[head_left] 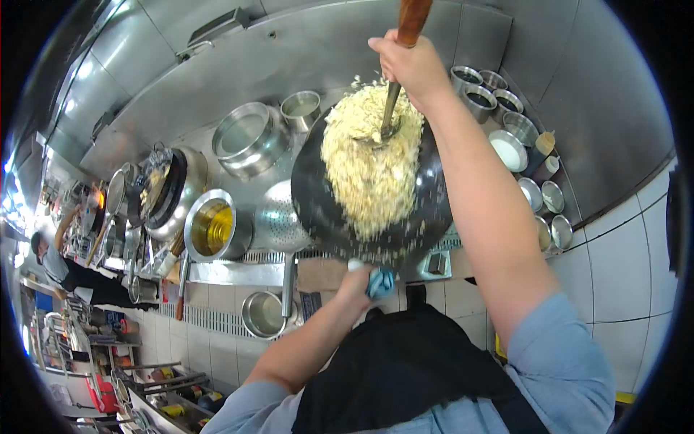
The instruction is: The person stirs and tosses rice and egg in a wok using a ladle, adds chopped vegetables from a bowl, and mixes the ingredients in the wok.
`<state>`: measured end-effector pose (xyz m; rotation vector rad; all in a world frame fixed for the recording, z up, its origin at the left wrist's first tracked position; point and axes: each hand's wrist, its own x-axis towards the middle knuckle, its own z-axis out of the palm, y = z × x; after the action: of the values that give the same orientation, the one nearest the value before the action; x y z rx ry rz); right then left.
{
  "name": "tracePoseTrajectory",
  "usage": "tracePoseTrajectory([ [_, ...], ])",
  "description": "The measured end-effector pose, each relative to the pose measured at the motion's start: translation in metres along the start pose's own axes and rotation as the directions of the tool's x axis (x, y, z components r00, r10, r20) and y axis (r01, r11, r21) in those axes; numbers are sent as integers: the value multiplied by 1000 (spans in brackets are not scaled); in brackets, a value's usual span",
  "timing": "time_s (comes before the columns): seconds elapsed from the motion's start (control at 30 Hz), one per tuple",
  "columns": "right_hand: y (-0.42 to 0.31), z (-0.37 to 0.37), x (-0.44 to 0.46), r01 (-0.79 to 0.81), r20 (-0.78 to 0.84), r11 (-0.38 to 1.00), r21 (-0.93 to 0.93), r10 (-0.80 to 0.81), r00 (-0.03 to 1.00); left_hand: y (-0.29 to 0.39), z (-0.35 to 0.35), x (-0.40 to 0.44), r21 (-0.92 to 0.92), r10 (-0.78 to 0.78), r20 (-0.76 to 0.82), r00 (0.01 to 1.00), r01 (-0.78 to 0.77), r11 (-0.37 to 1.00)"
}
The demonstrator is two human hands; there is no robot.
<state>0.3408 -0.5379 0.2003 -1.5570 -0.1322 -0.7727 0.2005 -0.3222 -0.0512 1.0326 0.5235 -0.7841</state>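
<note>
My right hand is closed around the ladle, below its wooden grip end. The ladle's bowl rests in a heap of pale yellow fried rice. That rice fills much of the dark wok in front of me, and its near part is smeared by motion, with grains spread toward the near rim. At the wok's near side, my left hand is closed on a blue cloth. Whether a wok handle lies under the cloth is hidden.
A perforated strainer lies left of the wok, beside a pot of yellow oil. Large metal pots stand behind. Several seasoning containers line the right side. Another person works far left. A small pot hangs low.
</note>
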Motion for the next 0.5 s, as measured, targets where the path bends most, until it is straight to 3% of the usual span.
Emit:
tracePoseTrajectory([
  [0.03, -23, -1, -2, 13, 55, 994, 113, -20, 998, -1, 0, -10, -53, -14, 93, 996, 19, 998],
  [0.1, -42, -1, -28, 25, 26, 997, 74, -27, 999, 42, 47, -48, -81, -38, 69, 997, 44, 996],
  [0.17, -16, 6, -47, -46, 29, 998, 32, 45, 999, 79, 62, -7, -91, 24, 107, 994, -15, 996],
  [0.23, 82, 7, -45, -81, -27, 957, -278, 76, 997, 55, 49, 44, -66, 89, 111, 990, -82, 994],
  [0.3, 69, 0, -14, 0, -31, 994, -112, -3, 1000, 29, 32, 17, 35, 24, -49, 998, -22, 999],
  [0.37, 15, 0, 3, -57, 16, 989, 139, 55, 998, 4, 1, 23, 89, -40, -19, 999, 41, 995],
  [0.43, -34, 4, -1, -58, 10, 975, 213, 57, 998, 10, 13, -15, 68, 124, 120, 985, -133, 989],
  [0.5, -21, 13, -21, -133, 10, 968, 214, 134, 991, 56, 55, -35, -56, 49, 46, 998, -46, 997],
])
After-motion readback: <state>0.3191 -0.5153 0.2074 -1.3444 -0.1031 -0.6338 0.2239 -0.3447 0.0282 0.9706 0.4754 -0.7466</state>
